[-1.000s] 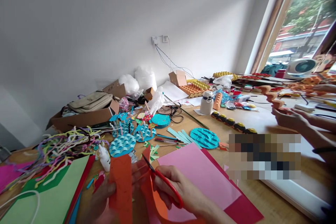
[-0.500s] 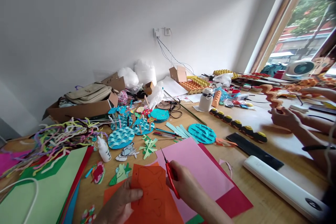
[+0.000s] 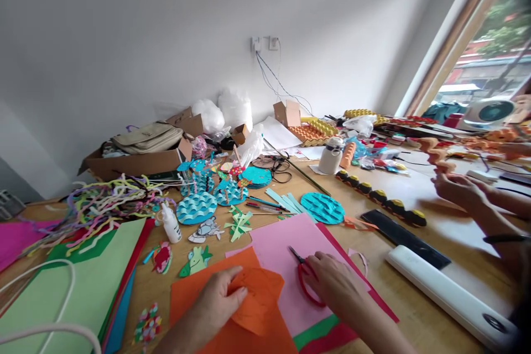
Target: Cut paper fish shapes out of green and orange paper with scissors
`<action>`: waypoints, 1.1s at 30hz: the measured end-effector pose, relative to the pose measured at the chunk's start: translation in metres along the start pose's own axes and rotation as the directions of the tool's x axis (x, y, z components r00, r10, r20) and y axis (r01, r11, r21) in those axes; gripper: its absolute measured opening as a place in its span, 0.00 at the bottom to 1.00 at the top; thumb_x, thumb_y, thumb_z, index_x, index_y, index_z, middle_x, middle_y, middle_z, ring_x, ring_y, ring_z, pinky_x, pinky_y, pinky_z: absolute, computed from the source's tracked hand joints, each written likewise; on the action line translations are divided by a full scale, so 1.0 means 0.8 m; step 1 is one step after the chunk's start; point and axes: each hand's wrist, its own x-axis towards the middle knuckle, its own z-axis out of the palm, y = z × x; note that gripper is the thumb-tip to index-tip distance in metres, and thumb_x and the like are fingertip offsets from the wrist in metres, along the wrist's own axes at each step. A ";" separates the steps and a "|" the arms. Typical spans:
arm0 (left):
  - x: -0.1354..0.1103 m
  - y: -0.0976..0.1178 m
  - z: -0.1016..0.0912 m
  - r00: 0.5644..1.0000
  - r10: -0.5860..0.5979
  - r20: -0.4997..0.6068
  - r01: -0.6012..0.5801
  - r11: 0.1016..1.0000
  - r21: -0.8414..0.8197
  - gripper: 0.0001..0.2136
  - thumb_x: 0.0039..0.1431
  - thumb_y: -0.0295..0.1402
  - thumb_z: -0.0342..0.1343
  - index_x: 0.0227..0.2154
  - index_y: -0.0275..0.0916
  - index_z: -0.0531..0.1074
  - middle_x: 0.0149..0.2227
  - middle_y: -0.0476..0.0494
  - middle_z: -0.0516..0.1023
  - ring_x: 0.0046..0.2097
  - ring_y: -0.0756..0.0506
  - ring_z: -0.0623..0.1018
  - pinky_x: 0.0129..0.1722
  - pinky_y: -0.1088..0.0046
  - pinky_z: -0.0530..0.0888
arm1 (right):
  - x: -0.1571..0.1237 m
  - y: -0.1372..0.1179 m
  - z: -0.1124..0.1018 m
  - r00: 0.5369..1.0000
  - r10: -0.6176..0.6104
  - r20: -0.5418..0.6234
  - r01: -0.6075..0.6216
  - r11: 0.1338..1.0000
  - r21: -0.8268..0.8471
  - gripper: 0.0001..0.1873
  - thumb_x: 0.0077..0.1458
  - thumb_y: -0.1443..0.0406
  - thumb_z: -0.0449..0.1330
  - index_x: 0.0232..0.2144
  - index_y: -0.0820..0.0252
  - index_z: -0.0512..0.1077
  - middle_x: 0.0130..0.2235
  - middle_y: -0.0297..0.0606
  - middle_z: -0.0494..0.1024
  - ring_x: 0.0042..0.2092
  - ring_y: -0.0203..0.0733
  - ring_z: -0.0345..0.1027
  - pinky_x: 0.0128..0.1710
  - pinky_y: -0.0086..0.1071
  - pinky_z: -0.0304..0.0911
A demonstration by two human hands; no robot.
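My left hand point(image 3: 222, 300) is at a cut piece of orange paper point(image 3: 263, 296) with drawn pencil lines, its thumb over the near side and its other fingers partly hidden. Below that piece lies a larger orange sheet point(image 3: 186, 293). On a pink sheet point(image 3: 286, 238) rests a pair of red-handled scissors point(image 3: 302, 276), blades pointing away to the left. My right hand point(image 3: 332, 279) is closed around the handle, palm down. Green and dark red sheets show under the pink one.
A glue bottle point(image 3: 170, 222), paper fish point(image 3: 196, 261) and blue corrugated discs point(image 3: 197, 208) lie beyond my left hand. Coloured sheets point(image 3: 116, 265) are stacked at left. A white device point(image 3: 448, 296) lies at right, near another person's hands point(image 3: 460, 191) holding an orange wavy strip point(image 3: 435, 155).
My right hand has moved right, away from the orange paper, lowering the scissors onto the pink sheet. The orange piece has turned and dropped lower in my left hand.
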 end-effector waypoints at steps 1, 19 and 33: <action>0.000 0.001 0.003 1.000 0.018 -0.018 -0.018 1.000 0.026 0.10 0.50 0.29 0.55 0.33 0.38 0.79 0.32 0.43 0.84 0.36 0.40 0.80 0.36 0.69 0.74 | -0.002 -0.005 0.002 0.998 -0.056 -0.001 0.056 0.998 0.039 0.11 0.57 0.67 0.54 0.37 0.63 0.77 0.42 0.54 0.78 0.44 0.54 0.72 0.42 0.38 0.62; -0.022 -0.008 -0.026 0.986 0.119 -0.118 -0.093 0.974 0.209 0.18 0.58 0.37 0.52 0.49 0.40 0.72 0.43 0.40 0.81 0.44 0.42 0.78 0.42 0.74 0.73 | 0.016 -0.048 0.050 0.967 -0.195 -0.167 0.256 0.707 0.659 0.08 0.52 0.61 0.56 0.23 0.57 0.64 0.23 0.31 0.67 0.28 0.40 0.62 0.28 0.30 0.57; -0.036 -0.069 -0.110 0.956 -0.146 -0.253 0.289 0.595 0.750 0.19 0.50 0.24 0.52 0.47 0.35 0.71 0.53 0.35 0.74 0.57 0.39 0.71 0.57 0.63 0.64 | 0.033 -0.013 0.005 0.997 -0.026 -0.076 0.034 0.993 0.113 0.17 0.55 0.71 0.51 0.46 0.63 0.70 0.46 0.50 0.78 0.47 0.50 0.71 0.40 0.34 0.58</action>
